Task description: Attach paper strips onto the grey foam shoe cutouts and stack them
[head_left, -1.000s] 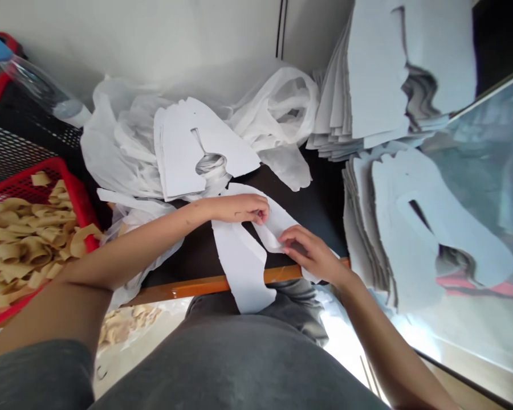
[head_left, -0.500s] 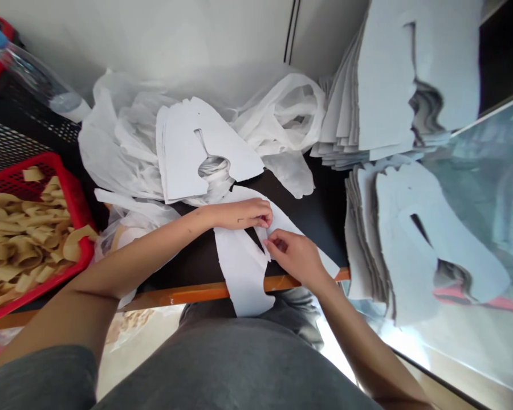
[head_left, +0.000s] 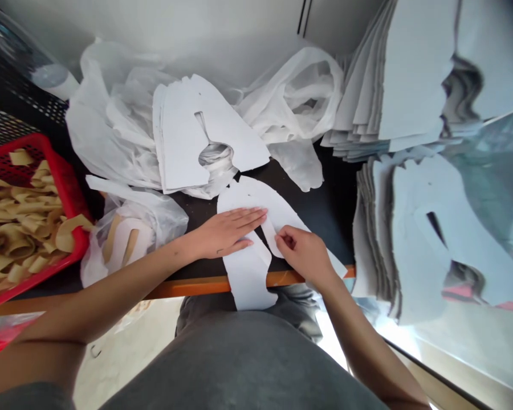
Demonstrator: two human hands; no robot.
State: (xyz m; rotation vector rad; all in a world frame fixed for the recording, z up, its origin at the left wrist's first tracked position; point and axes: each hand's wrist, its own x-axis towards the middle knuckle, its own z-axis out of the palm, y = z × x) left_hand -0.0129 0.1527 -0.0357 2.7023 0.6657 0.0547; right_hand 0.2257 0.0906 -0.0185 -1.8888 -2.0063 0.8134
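A white cut-out piece with a slit in its middle lies on the dark table, its lower end hanging over the orange front edge. My left hand lies flat on it with outstretched fingers, left of the slit. Just right of the slit, my right hand has its fingers curled together at the piece; whatever is between the fingertips is hidden. Behind my hands sits a stack of similar white pieces with a spoon-shaped opening.
A red basket of tan curled pieces stands at the left. White plastic bags lie at the back. More stacked white pieces stand at the right. A clear bag with small cut pieces lies left of my left hand.
My left hand has gone from curled fingers near the slit to lying flat, slightly left and lower. The slit edges have spread apart. The camera view has shifted a little.
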